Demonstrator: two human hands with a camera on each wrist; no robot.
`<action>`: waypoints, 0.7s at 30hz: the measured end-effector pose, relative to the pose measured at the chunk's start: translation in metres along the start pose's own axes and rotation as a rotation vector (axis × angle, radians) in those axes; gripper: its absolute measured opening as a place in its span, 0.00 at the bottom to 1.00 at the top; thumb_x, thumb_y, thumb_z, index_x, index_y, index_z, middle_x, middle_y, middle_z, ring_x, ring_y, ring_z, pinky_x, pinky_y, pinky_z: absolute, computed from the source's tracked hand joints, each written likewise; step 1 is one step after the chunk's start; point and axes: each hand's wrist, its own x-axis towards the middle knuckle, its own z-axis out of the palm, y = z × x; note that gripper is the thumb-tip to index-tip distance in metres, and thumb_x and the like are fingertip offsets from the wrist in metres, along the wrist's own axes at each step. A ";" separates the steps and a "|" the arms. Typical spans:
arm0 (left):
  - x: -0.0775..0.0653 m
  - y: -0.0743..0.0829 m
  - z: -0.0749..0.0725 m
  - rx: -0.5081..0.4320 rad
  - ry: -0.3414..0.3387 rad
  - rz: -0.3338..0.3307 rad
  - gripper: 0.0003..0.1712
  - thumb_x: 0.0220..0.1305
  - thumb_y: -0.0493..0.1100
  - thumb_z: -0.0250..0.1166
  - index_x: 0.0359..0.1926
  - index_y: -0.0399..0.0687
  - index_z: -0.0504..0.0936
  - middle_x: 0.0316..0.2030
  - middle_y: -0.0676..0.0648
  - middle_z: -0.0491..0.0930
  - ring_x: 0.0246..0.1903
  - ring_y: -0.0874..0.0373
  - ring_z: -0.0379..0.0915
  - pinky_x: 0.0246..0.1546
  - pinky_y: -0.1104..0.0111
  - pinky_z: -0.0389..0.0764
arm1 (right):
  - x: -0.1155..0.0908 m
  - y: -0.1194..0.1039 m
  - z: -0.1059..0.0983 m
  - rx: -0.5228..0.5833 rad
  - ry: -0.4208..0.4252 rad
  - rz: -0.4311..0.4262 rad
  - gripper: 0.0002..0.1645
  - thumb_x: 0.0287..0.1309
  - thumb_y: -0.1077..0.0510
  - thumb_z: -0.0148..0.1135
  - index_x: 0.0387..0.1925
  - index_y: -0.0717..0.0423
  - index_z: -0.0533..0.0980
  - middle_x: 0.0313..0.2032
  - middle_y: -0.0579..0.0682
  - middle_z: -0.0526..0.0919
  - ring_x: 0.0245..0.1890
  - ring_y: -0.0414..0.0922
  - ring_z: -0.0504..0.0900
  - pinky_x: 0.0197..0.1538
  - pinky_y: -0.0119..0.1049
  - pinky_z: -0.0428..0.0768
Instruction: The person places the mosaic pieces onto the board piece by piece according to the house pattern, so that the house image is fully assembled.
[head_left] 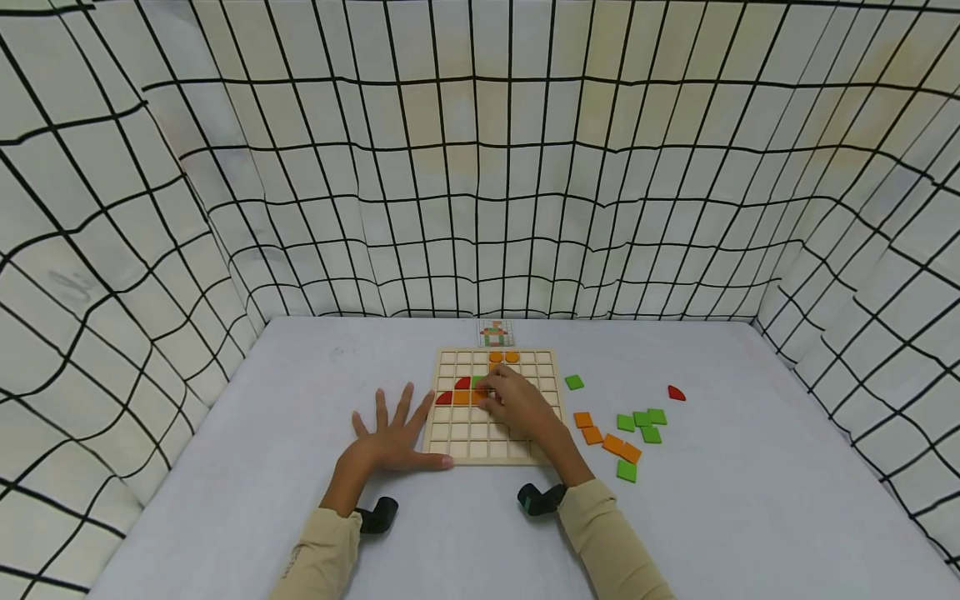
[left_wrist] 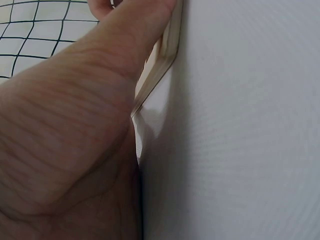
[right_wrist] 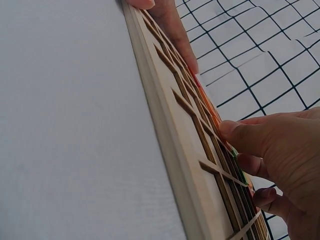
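Observation:
A wooden grid board [head_left: 457, 454] lies on the white table, with square cells and coloured tiles set in some of them. My left hand [head_left: 386, 442] is spread flat at its left side, the thumb [left_wrist: 125, 35] along the front edge. My right hand [head_left: 521, 408] reaches over the board, its curled thumb and fingertips about an orange square tile [head_left: 477, 398]; the fingers partly hide it. Beside this tile sit another orange tile [head_left: 461, 398] and a red quarter-round tile [head_left: 445, 398]. Another red tile [head_left: 462, 382] and a partly covered green tile [head_left: 477, 382] lie one row farther back.
Orange round tiles [head_left: 512, 357] sit in the board's back row. Behind the board lies a small pattern card [head_left: 496, 333]. Loose green tiles [head_left: 626, 423], orange tiles [head_left: 583, 420] and one red tile [head_left: 677, 392] are scattered to the right. Black netting over white cloth surrounds the table.

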 end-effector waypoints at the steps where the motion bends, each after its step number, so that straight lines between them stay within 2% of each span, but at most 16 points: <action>1: 0.000 0.000 0.000 0.001 0.000 0.000 0.69 0.44 0.82 0.62 0.78 0.58 0.42 0.77 0.37 0.29 0.71 0.25 0.15 0.57 0.22 0.29 | 0.000 0.000 -0.001 0.000 0.000 0.006 0.17 0.64 0.50 0.64 0.51 0.52 0.81 0.44 0.47 0.77 0.33 0.37 0.72 0.35 0.27 0.73; 9: 0.001 0.000 0.000 -0.007 0.000 0.001 0.69 0.44 0.81 0.63 0.78 0.57 0.42 0.77 0.37 0.30 0.71 0.25 0.15 0.57 0.22 0.28 | -0.004 0.009 -0.012 -0.002 0.015 0.012 0.15 0.63 0.51 0.65 0.49 0.52 0.82 0.45 0.47 0.78 0.31 0.36 0.71 0.34 0.27 0.74; 16: 0.000 0.002 0.000 -0.015 -0.003 -0.004 0.69 0.44 0.80 0.64 0.78 0.57 0.43 0.77 0.37 0.29 0.71 0.25 0.14 0.58 0.23 0.28 | -0.013 0.025 -0.029 -0.006 0.042 -0.004 0.13 0.61 0.55 0.66 0.45 0.55 0.83 0.43 0.50 0.81 0.33 0.40 0.75 0.38 0.32 0.78; 21: -0.001 0.003 -0.002 -0.024 0.003 -0.004 0.69 0.44 0.80 0.64 0.78 0.56 0.43 0.77 0.37 0.30 0.71 0.25 0.14 0.58 0.23 0.28 | -0.024 0.039 -0.042 0.004 0.015 0.073 0.12 0.62 0.55 0.66 0.45 0.56 0.83 0.43 0.49 0.82 0.34 0.39 0.78 0.38 0.33 0.79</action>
